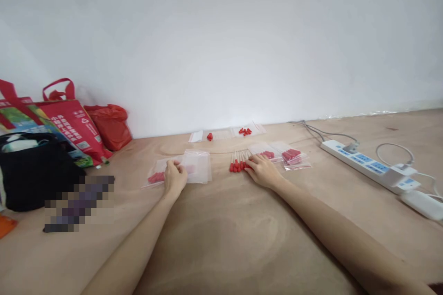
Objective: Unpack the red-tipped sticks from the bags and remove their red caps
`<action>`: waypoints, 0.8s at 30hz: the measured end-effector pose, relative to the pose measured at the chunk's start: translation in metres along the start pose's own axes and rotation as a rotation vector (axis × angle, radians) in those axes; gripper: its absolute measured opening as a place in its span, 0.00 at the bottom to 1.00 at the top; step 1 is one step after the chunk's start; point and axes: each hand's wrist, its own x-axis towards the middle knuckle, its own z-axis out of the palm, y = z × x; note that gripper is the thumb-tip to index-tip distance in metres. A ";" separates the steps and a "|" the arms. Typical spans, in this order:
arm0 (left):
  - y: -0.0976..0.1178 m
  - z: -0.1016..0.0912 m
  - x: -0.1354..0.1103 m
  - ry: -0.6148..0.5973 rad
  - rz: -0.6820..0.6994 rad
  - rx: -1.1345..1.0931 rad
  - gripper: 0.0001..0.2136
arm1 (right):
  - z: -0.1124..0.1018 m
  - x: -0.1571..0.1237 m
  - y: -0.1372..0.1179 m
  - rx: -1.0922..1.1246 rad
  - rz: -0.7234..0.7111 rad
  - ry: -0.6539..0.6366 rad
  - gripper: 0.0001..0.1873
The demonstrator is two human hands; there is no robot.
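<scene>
My left hand [175, 176] is curled at the clear zip bags on the left, its fingertips pinched at the plastic. Under it, a zip bag [156, 177] with red pieces inside lies beside other flat zip bags [200, 166]. To the right, a row of small red-handled tools with thin shafts [236, 166] lies with handles toward me. My right hand [263, 170] rests palm down at the right end of this row, fingers stretched out and touching the handles. Just beyond that hand lie filled zip bags [291, 155] with red pieces.
By the wall lie more zip bags [221, 135] and loose red pieces [245, 132]. A white power strip [367, 164] with plugs and cables is on the right. At left stand a red shopping bag [74, 126], a red plastic bag [110, 125] and a black bag [38, 170].
</scene>
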 end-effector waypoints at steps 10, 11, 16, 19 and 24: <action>-0.062 -0.052 0.020 -0.482 0.442 0.176 0.29 | 0.000 -0.007 -0.025 0.121 -0.164 0.184 0.09; -0.072 -0.054 0.021 -0.473 0.431 0.199 0.28 | 0.001 -0.007 -0.027 0.136 -0.167 0.187 0.09; -0.096 -0.053 0.020 -0.178 0.331 0.205 0.14 | 0.004 -0.007 -0.026 0.188 -0.160 0.205 0.08; -0.086 -0.054 0.020 0.134 0.131 0.176 0.13 | 0.004 -0.011 -0.025 0.220 -0.153 0.213 0.07; -0.043 -0.053 0.006 0.438 0.191 -0.197 0.13 | 0.003 -0.017 -0.027 0.273 -0.157 0.209 0.08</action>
